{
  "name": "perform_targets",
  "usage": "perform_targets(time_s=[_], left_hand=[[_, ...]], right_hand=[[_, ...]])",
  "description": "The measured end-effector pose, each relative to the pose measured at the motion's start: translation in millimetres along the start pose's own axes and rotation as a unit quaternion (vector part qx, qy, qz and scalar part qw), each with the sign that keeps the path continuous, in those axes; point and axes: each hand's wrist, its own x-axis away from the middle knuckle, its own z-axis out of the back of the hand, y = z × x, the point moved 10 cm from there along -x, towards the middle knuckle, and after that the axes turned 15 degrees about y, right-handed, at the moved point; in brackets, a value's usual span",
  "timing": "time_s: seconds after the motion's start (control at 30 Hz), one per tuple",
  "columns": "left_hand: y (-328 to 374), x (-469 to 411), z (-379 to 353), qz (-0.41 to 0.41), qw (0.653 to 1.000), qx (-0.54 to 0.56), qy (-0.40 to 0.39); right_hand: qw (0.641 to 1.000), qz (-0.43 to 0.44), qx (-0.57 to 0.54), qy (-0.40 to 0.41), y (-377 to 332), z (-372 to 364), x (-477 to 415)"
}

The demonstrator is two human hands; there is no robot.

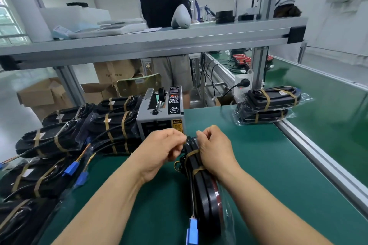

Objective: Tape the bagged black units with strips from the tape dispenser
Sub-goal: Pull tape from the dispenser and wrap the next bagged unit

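Left hand [165, 149] is closed, its fingertips pinching at the far end of a black unit [205, 205]; whether a tape strip sits between them cannot be told. Right hand [216, 150] is closed on the same end, fingers curled round it. Black unit lies lengthwise in a clear bag on the green worktop [268, 165], running from the hands toward 6 o'clock. Tan tape bands [196, 170] cross it near the hands, and a blue connector [193, 230] hangs on a lead at its near end. Tape dispenser [161, 113] stands at 12 o'clock, just beyond the hands. Pile of taped bagged units [59, 143] lies at 9 o'clock. Stack of two bagged units [266, 105] sits at 2 o'clock, well apart.
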Motion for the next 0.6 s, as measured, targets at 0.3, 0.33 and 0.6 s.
perform_targets(time_s=[0.3, 0.33, 0.6], left_hand=[[4, -13, -13, -0.032, 0.993, -0.117, 0.005], [3, -14, -13, -0.034, 0.992, -0.119, 0.007], [-1, -20, -11, -0.063, 0.991, -0.113, 0.039]], right_hand=[[1.0, -0.008, -0.006, 0.0, 3, 0, -2], [1.0, -0.007, -0.004, -0.002, 3, 0, -2], [1.0, 0.0, 0.001, -0.004, 3, -1, -3]])
